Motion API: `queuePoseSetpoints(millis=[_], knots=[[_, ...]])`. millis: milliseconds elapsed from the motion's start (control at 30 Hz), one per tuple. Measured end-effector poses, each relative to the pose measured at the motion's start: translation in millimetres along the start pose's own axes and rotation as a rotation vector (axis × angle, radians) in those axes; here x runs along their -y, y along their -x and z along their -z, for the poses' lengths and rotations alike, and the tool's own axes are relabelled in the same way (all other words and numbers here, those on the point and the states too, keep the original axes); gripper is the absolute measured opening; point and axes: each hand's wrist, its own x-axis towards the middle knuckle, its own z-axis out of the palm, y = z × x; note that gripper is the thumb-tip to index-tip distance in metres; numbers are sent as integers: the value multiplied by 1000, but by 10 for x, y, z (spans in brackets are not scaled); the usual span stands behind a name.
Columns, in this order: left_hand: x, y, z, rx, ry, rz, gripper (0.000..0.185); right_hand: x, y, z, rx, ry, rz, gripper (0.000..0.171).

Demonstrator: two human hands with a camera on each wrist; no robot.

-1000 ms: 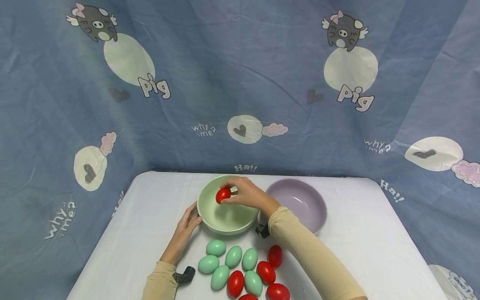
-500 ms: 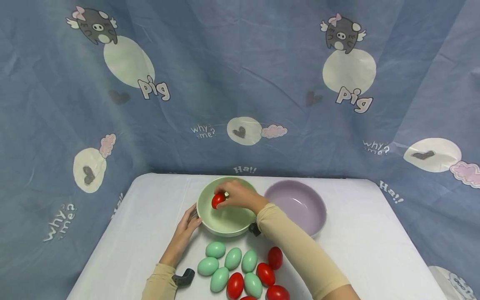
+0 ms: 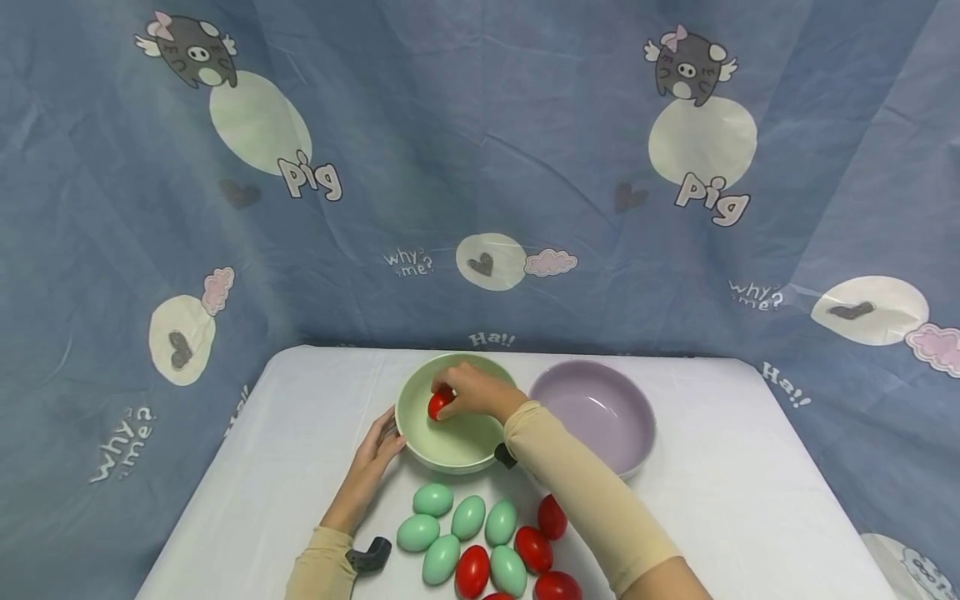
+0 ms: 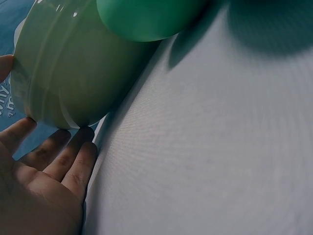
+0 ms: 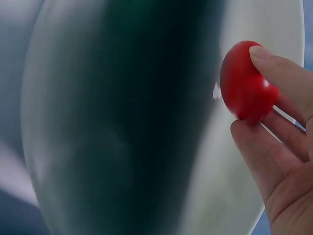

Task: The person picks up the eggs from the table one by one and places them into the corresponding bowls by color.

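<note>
In the head view a light green bowl (image 3: 457,457) stands near the back of the table. My right hand (image 3: 480,392) is over its inside and pinches a red egg (image 5: 247,81) between thumb and fingertips. Whether the egg touches the bowl's bottom, I cannot tell. At the bowl's left side my left hand (image 3: 372,454) rests its fingertips against the outer wall, fingers fairly straight. The left wrist view shows those fingers (image 4: 78,169) touching the bowl's side, with the thumb apart from them.
A purple bowl (image 3: 611,417) stands right of the green one, partly behind my right sleeve. In front lie several green eggs (image 3: 441,558) and several red eggs (image 3: 472,572) on the white table (image 3: 742,483). A patterned blue cloth (image 3: 480,167) hangs behind.
My right hand has gone lower and slightly left into the green bowl, still holding the red egg. The left hand stays in place at the bowl's side.
</note>
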Motion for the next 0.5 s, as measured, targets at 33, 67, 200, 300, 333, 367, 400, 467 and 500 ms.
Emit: queuePoseSetpoints(millis=[33,67,200,300,333,367,400,467,500], knots=[[2,2,0,2,-3,1,66,-3,-5,-6,4,0,-11,38],[3,4,-1,3,-4,4,66,-9,-12,-15,7,3,-22,38],[9,9,-2,3,-2,9,66,-11,-29,-33,26,11,-54,39],[7,8,-1,2,3,9,66,2,-38,-32,42,32,-64,39],[6,6,0,2,4,8,65,5,-43,-33,48,43,-63,38],[7,5,1,2,5,6,65,9,-46,-33,55,53,-63,38],[7,3,2,1,5,3,65,11,-49,-33,64,62,-65,38],[6,-2,2,4,10,1,65,17,-54,-29,82,73,-73,38],[8,-5,4,6,11,-3,64,21,-57,-25,92,74,-80,38]])
